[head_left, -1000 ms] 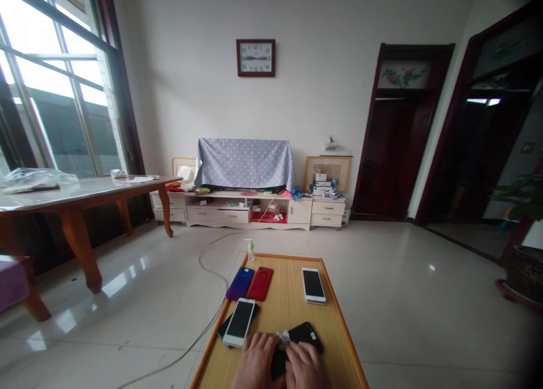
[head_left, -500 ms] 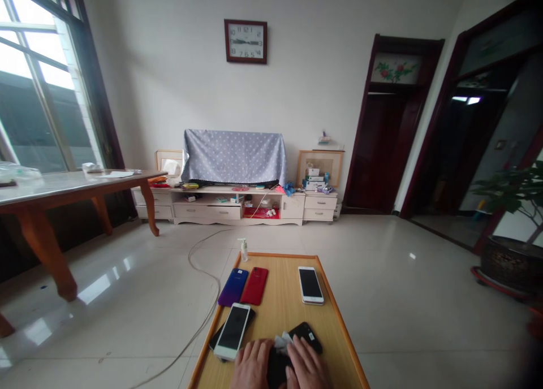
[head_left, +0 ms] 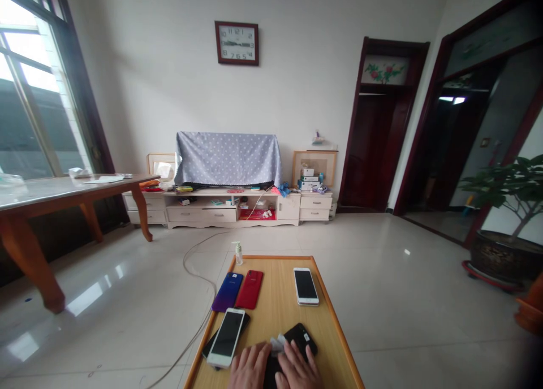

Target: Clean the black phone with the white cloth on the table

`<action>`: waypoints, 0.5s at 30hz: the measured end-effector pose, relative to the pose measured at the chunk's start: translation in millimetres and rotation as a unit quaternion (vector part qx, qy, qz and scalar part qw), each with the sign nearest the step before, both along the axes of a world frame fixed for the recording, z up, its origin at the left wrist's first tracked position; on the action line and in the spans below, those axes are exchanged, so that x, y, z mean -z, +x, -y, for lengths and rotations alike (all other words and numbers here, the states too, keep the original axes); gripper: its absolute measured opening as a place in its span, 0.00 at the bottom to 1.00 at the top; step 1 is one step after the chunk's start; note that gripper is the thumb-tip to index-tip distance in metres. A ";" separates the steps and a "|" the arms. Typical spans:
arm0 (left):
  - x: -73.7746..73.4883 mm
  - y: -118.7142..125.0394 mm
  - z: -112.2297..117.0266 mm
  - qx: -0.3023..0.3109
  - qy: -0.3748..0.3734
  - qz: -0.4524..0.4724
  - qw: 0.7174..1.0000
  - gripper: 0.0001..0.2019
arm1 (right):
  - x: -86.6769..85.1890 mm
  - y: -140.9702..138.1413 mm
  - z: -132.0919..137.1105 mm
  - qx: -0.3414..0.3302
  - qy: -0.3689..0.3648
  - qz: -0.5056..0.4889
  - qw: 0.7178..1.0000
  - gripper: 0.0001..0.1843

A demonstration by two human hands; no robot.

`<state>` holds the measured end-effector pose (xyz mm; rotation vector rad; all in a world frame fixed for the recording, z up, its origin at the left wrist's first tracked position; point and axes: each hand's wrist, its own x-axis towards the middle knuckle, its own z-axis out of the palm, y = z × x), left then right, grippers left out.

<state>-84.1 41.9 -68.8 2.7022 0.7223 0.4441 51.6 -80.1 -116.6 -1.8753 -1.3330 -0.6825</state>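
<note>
At the near end of the wooden table, a dark, flat object like a black phone [head_left: 270, 376] lies between my hands. My left hand [head_left: 249, 367] rests along its left side, fingers bent over the edge. A crumpled white tissue [head_left: 278, 342] sticks out past the fingertips of my right hand [head_left: 297, 367], which presses it onto the dark object. Just beyond that hand lies another black phone [head_left: 302, 339], back up with a small white label. To the left, a white phone [head_left: 228, 337] leans across a dark phone [head_left: 207, 348] beneath it.
Farther up the wooden table [head_left: 275, 290] lie a blue-purple phone [head_left: 228, 292], a red phone [head_left: 250, 289] and a white phone [head_left: 306, 286]. A pump bottle [head_left: 238, 253] stands at its far left corner. A cable [head_left: 190, 344] runs along the floor on the left.
The view has turned slightly right, so everything sits farther left. My hands stay on the dark object, with the right hand and tissue only slightly shifted. The other phones have not moved.
</note>
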 end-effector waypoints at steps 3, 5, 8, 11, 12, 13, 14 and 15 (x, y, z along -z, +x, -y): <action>-23.5 -2.9 9.4 0.029 -0.003 -0.020 0.999 0.27 | -7.1 8.0 10.9 -0.024 -0.026 0.041 0.999 0.19; -39.3 -4.8 17.2 0.041 -0.005 -0.023 0.999 0.27 | -14.3 10.0 17.4 -0.046 -0.051 0.061 0.996 0.22; -56.7 -6.7 28.2 0.040 0.001 -0.020 0.999 0.28 | -26.8 6.3 22.8 -0.062 -0.089 0.065 0.992 0.23; -62.3 -8.0 33.9 0.046 0.004 -0.014 0.999 0.27 | -36.1 -0.3 23.9 -0.068 -0.116 0.048 0.990 0.23; -61.4 -8.3 34.4 0.047 0.003 -0.011 0.999 0.26 | -37.8 -1.9 24.0 -0.070 -0.124 0.038 0.989 0.23; -59.5 -8.5 34.5 0.046 0.001 -0.007 0.999 0.26 | -38.8 -3.2 24.2 -0.071 -0.131 0.026 0.988 0.23; -56.9 -8.6 34.2 0.041 -0.001 -0.001 0.999 0.26 | -39.3 -3.9 24.4 -0.071 -0.137 0.014 0.988 0.24; -53.9 -8.6 33.7 0.033 -0.002 0.004 0.999 0.26 | -39.3 -4.2 24.7 -0.070 -0.143 0.003 0.987 0.24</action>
